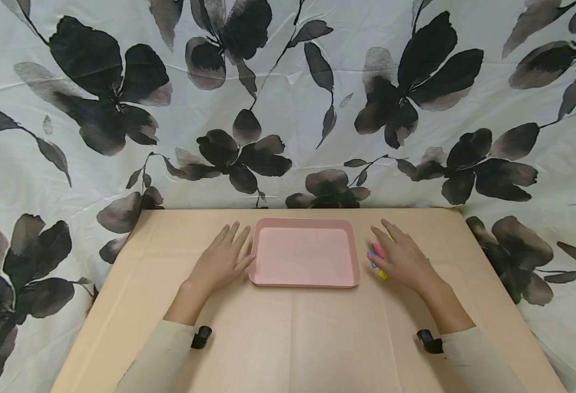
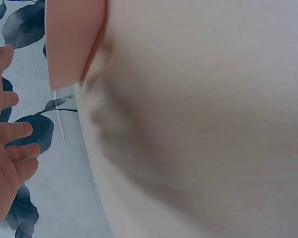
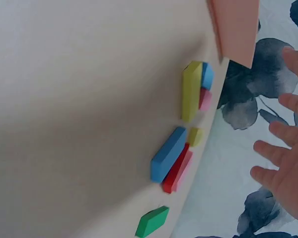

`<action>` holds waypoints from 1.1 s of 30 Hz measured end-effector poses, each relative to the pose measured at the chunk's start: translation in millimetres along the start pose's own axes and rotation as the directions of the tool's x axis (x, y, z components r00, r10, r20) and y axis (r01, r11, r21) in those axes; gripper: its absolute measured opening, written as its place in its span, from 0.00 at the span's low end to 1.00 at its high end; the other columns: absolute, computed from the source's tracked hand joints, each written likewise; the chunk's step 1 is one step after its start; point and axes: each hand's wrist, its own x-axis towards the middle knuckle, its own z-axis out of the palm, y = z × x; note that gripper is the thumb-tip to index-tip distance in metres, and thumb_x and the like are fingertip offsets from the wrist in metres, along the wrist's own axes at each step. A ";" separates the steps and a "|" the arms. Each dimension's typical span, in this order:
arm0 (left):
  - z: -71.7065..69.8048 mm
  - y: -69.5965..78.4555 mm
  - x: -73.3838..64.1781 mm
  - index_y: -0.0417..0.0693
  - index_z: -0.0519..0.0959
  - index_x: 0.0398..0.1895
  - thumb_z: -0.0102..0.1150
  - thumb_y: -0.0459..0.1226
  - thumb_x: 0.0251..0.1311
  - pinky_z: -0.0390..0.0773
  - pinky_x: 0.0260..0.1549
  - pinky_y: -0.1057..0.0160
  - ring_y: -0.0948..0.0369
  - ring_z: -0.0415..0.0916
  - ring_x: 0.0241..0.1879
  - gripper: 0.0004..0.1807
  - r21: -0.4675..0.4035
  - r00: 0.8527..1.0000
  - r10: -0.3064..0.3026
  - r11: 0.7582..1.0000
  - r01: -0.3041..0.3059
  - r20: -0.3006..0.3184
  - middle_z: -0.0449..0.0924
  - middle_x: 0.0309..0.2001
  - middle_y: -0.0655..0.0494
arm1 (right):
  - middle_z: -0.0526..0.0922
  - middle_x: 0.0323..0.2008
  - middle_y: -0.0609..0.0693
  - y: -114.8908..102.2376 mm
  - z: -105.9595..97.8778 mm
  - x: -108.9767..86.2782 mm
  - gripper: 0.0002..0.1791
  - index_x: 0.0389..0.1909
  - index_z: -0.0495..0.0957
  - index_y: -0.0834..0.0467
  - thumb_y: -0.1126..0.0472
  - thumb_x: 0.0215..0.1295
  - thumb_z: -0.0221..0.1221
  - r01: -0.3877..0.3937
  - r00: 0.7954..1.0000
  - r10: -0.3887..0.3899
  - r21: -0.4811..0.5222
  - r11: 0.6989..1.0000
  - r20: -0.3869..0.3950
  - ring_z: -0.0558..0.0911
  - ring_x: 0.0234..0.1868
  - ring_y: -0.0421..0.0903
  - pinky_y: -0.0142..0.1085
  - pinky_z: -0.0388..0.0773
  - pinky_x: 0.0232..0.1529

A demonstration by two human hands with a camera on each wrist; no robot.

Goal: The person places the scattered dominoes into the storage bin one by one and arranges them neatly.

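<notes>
A pink rectangular tray (image 1: pixel 305 256) lies flat at the table's far side, its inside bare. My left hand (image 1: pixel 224 259) is beside the tray's left edge, fingers spread and holding nothing; its thumb tip comes right up to the rim in the head view. On the other side my right hand (image 1: pixel 403 256) hovers with straight, spread fingers over small coloured blocks, hiding most of them from the head camera. The right wrist view shows these blocks: a long yellow block (image 3: pixel 191 91), a blue block (image 3: pixel 168 154), a red block (image 3: pixel 176 171), a green block (image 3: pixel 152 221) and several others.
The light wooden table (image 1: pixel 293 338) ends just behind the tray. Beyond it and at both sides hangs a white cloth (image 1: pixel 307 114) with dark flowers. Black bands sit on both wrists, at the sleeve cuffs.
</notes>
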 end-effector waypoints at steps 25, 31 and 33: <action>15.9 -4.5 8.3 0.42 0.59 0.80 0.56 0.52 0.73 0.67 0.70 0.41 0.38 0.67 0.71 0.40 -0.238 0.999 0.035 0.970 -0.040 -0.025 0.67 0.72 0.34 | 0.72 0.67 0.65 22.3 18.8 -3.3 0.42 0.71 0.71 0.64 0.52 0.59 0.75 0.024 0.994 -0.042 0.171 0.985 0.101 0.70 0.68 0.66 0.64 0.67 0.68; 19.7 -5.8 12.7 0.41 0.61 0.79 0.60 0.50 0.71 0.69 0.69 0.42 0.41 0.70 0.69 0.40 -0.307 0.998 0.029 0.951 -0.044 -0.054 0.71 0.70 0.37 | 0.78 0.57 0.62 24.1 21.1 2.7 0.40 0.67 0.75 0.66 0.53 0.56 0.76 0.037 0.992 -0.055 0.152 0.988 0.112 0.76 0.58 0.60 0.58 0.75 0.63; 21.9 -6.1 14.6 0.40 0.61 0.79 0.60 0.50 0.71 0.71 0.68 0.43 0.43 0.71 0.69 0.40 -0.329 0.998 0.023 0.943 -0.041 -0.061 0.72 0.69 0.39 | 0.78 0.54 0.61 24.6 20.9 4.2 0.38 0.65 0.77 0.66 0.54 0.55 0.77 0.039 0.992 -0.057 0.149 0.988 0.116 0.77 0.52 0.56 0.54 0.78 0.58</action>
